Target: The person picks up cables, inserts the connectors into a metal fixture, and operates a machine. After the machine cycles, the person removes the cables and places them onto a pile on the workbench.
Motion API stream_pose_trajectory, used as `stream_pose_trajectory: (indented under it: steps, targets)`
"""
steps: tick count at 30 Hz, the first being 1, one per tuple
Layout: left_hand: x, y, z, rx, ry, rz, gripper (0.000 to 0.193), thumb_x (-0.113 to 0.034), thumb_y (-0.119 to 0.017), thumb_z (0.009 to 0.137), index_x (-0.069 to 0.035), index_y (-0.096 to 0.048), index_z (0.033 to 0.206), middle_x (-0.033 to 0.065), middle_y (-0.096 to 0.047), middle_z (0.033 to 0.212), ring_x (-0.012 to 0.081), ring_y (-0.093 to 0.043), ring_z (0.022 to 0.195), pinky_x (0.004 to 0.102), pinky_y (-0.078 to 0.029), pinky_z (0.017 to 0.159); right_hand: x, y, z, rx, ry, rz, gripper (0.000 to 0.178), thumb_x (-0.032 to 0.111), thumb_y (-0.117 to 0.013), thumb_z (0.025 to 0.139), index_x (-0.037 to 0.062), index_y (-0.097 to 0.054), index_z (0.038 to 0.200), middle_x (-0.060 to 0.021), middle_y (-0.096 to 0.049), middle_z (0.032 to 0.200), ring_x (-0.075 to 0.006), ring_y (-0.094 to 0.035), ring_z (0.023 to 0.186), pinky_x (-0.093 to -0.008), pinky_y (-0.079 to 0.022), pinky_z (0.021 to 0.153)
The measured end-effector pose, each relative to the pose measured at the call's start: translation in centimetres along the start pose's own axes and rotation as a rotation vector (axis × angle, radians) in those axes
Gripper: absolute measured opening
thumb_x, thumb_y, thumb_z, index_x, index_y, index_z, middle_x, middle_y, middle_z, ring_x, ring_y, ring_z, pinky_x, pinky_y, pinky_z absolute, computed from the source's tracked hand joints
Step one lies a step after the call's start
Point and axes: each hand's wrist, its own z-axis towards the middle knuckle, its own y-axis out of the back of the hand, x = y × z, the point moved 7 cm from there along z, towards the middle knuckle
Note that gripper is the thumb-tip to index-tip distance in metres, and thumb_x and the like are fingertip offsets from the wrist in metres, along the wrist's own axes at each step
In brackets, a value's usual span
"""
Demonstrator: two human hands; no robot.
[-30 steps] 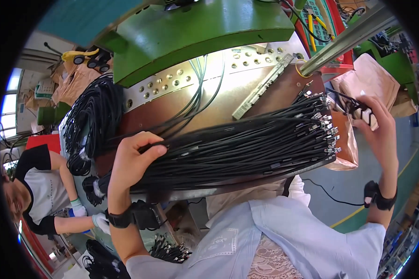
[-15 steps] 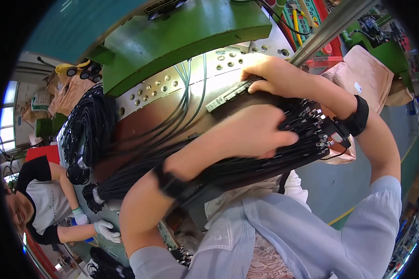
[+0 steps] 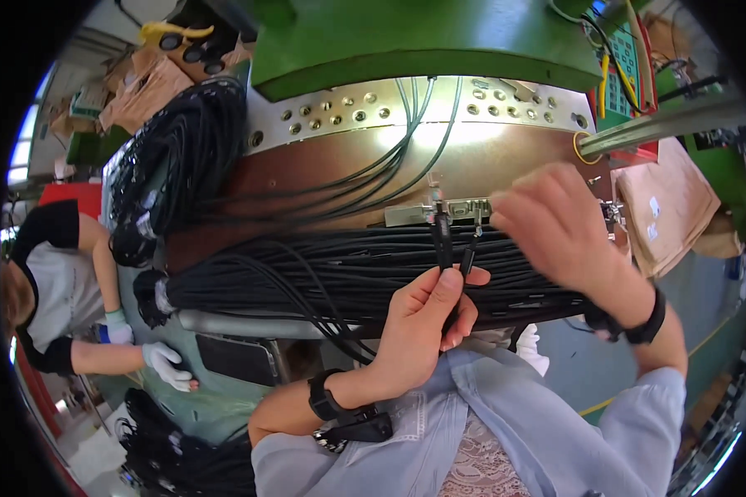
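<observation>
My left hand (image 3: 419, 327), at lower centre of the frame, rises from a bent forearm with fingers curled, pinching two black cable ends (image 3: 454, 248) upright between thumb and forefinger. My right hand (image 3: 559, 224), at centre right, reaches leftward palm down, fingers bent over the small metal fixture (image 3: 439, 211); whether it grips anything I cannot tell. The cable ends stand just below the fixture, above the bundle of black cables (image 3: 323, 277) lying across the worktop (image 3: 373, 161). A coiled cable heap (image 3: 182, 157) sits upper left. A co-worker's gloved hand (image 3: 167, 364) shows lower left.
</observation>
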Motion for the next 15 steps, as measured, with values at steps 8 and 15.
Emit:
stream_pose_trajectory:
  steps: [8, 15]
  targets:
    - [-0.8, 1.0, -1.5, 0.028, 0.071, -0.105, 0.035, -0.03, -0.038, 0.098, 0.0, -0.056, 0.099, 0.0059, -0.059, 0.07, 0.0079, -0.053, 0.058, 0.0193, -0.042, 0.054, 4.8, -1.1, 0.3, -0.151, 0.152, 0.008, 0.028, 0.002, -0.066, 0.065, 0.0026, -0.058, 0.092, -0.009, -0.057, 0.089, -0.028, -0.055, 0.075, -0.0338, -0.046, 0.064]
    - [-4.1, 2.9, -2.4, -0.116, -0.369, 0.237, 0.034, -0.021, -0.033, 0.098, 0.004, -0.054, 0.101, 0.0144, -0.061, 0.071, 0.0165, -0.056, 0.057, 0.0266, -0.048, 0.056, 2.5, -4.2, 1.8, -0.073, -0.123, 0.28, 0.022, -0.005, -0.062, 0.066, 0.003, -0.055, 0.085, -0.0101, -0.058, 0.088, -0.0283, -0.056, 0.075, -0.0341, -0.047, 0.063]
